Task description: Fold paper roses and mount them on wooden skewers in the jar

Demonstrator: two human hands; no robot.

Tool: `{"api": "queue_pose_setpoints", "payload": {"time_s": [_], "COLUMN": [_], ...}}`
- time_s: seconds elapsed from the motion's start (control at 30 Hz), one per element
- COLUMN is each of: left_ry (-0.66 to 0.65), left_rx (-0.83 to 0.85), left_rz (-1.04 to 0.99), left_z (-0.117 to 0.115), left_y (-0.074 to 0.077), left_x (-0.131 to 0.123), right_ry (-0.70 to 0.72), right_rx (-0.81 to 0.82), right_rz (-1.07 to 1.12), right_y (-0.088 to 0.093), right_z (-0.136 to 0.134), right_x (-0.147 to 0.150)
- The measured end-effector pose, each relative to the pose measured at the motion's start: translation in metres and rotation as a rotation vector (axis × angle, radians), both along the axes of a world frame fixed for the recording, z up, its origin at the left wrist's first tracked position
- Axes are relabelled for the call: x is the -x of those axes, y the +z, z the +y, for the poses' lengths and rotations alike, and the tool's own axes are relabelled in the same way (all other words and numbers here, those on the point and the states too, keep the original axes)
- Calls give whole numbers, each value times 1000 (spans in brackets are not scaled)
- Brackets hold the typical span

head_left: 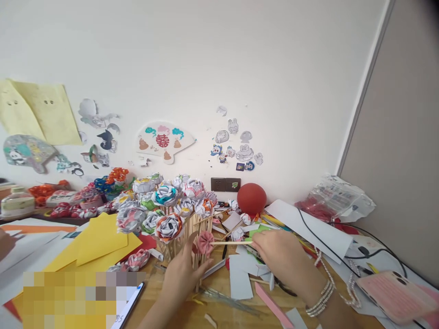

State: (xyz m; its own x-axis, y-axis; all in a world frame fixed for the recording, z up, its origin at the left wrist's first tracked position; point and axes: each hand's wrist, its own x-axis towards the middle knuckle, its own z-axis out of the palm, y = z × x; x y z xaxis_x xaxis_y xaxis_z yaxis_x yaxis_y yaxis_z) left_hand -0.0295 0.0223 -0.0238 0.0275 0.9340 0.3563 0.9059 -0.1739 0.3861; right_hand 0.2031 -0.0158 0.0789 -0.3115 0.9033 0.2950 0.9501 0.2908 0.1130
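Wooden table (235, 315), pleated pink flower (206, 242)

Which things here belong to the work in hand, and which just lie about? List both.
Apparently in use: pink flower, at the left hand; thin stick, held in the right hand; probably the bunched paper flowers.
Apparently just lying about: round red object; phone; bottle.

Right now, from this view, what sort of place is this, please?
Probably a paper-craft desk, though I cannot tell whether at home or elsewhere. Paper flowers on sticks stand there, yellow sheets lie nearby, and cut-out drawings are on the wall.
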Motion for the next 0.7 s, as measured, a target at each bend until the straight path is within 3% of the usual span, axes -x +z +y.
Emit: {"api": "queue_pose_setpoints", "payload": {"time_s": [0.17,0.4,0.5,0.7], "left_ry": [-35,-443,-590,-691], "left_rx": [-10,273,219,14], "left_rz": [-448,-1149,-1199,-1154], "left_z": [1,3,-12,-49], "left_y": [0,-5,2,22], "left_x": [-2,-10,-14,-12], "right_ry": [68,159,220,313], "right_rx": [18,136,227,395], "right_rz": [96,318,393,607], "right_y": [4,10,13,11], "right_z": [-3,-6,-7,-1], "right_x": [-11,-36,-48,-63]}}
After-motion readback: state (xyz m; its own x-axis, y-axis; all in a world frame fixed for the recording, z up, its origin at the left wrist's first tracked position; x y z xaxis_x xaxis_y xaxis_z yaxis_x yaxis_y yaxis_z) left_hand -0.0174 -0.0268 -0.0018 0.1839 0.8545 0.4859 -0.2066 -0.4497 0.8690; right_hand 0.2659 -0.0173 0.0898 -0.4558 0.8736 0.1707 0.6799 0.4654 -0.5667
